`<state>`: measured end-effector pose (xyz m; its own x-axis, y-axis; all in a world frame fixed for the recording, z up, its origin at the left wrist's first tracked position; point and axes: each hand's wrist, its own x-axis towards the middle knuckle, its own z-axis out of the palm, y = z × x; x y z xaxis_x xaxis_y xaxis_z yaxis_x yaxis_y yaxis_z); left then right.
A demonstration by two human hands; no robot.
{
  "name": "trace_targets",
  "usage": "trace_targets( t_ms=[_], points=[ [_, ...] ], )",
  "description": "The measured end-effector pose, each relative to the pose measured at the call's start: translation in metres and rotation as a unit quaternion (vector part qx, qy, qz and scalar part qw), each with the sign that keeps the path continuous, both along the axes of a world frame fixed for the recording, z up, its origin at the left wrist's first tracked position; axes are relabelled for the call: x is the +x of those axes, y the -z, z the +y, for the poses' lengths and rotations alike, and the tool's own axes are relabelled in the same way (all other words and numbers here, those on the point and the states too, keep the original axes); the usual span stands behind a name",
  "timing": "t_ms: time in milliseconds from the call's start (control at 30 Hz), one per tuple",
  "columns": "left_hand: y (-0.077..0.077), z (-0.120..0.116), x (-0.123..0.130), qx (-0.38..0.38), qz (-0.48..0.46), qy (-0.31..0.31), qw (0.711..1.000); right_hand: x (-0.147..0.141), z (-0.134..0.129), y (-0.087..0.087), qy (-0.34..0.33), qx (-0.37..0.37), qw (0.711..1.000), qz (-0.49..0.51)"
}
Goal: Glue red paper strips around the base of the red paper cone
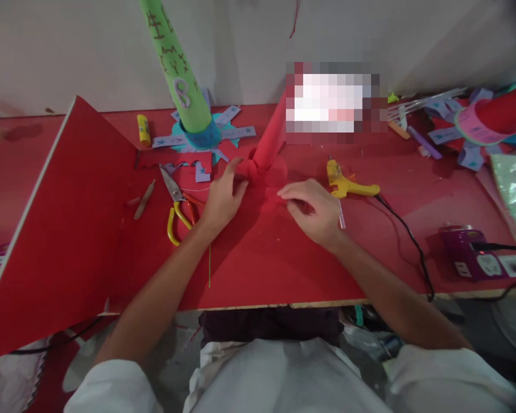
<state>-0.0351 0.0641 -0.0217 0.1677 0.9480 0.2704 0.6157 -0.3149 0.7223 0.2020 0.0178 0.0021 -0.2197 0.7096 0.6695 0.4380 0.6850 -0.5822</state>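
Observation:
A red paper cone [270, 143] leans on the red tabletop, its narrow end toward the back wall. Red paper pieces [276, 172] spread around its base, hard to tell from the tabletop. My left hand [226, 198] is at the left of the base, thumb and forefinger apart, fingertips by the red paper. On the right, my right hand [313, 209] has its fingers closed on what looks like a red paper strip [273, 195]. Scissors [176, 198] with yellow and orange handles lie beside my left wrist. A yellow glue gun [350, 186] lies just beyond my right hand.
A green paper cone [184, 86] with a blue base stands at the back left. A red board [55, 229] rises at left. Also there are a glue stick [143, 130], a purple power box [466, 252] with cords, and another decorated red cone [503, 117] at right.

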Motion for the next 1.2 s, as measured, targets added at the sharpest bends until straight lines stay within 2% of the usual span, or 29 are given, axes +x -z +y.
trace_targets(
  t_ms=[133,200,333,433,500,600,667,733,800,867,933,1000,1033,1100,1200],
  points=[
    [-0.008,-0.005,-0.001,-0.027,-0.038,-0.004,0.999,-0.002,-0.007,0.005,-0.109,0.030,0.992,-0.050],
    [-0.012,-0.008,0.000,-0.041,-0.037,0.002,0.998,-0.002,-0.009,0.005,-0.161,0.014,0.981,-0.103],
    [-0.017,-0.013,0.003,-0.032,0.014,0.000,0.999,-0.001,-0.017,0.000,-0.249,-0.031,0.948,-0.197],
    [-0.018,-0.018,0.004,-0.013,0.062,0.008,0.998,-0.003,-0.022,-0.002,-0.283,-0.040,0.922,-0.260],
    [-0.019,-0.022,0.004,-0.010,0.086,0.047,0.995,-0.005,-0.025,-0.002,-0.288,-0.039,0.912,-0.290],
    [-0.021,-0.029,0.005,0.011,0.123,0.144,0.982,-0.007,-0.026,0.000,-0.276,-0.013,0.916,-0.292],
    [-0.022,-0.034,0.006,0.033,0.169,0.168,0.971,-0.005,-0.025,0.000,-0.258,0.017,0.924,-0.280],
    [-0.022,-0.037,0.007,0.052,0.233,0.154,0.959,0.002,-0.022,-0.003,-0.222,0.048,0.936,-0.268],
    [-0.022,-0.038,0.008,0.061,0.282,0.136,0.948,0.016,-0.014,-0.007,-0.153,0.077,0.953,-0.252],
    [-0.020,-0.038,0.009,0.050,0.296,0.134,0.944,0.038,-0.001,-0.012,-0.051,0.092,0.968,-0.230],
    [-0.019,-0.037,0.009,0.032,0.289,0.137,0.947,0.066,0.013,-0.015,0.076,0.054,0.972,-0.217],
    [-0.018,-0.036,0.009,0.018,0.281,0.139,0.949,0.096,0.026,-0.013,0.189,0.003,0.956,-0.226],
    [-0.018,-0.035,0.009,0.013,0.277,0.141,0.951,0.111,0.031,-0.011,0.220,-0.028,0.943,-0.247],
    [-0.017,-0.035,0.010,0.013,0.265,0.153,0.952,0.137,0.036,-0.003,0.259,-0.098,0.915,-0.294],
    [-0.015,-0.036,0.012,0.040,0.248,0.181,0.951,0.158,0.036,0.010,0.226,-0.185,0.892,-0.346]
  ],
)
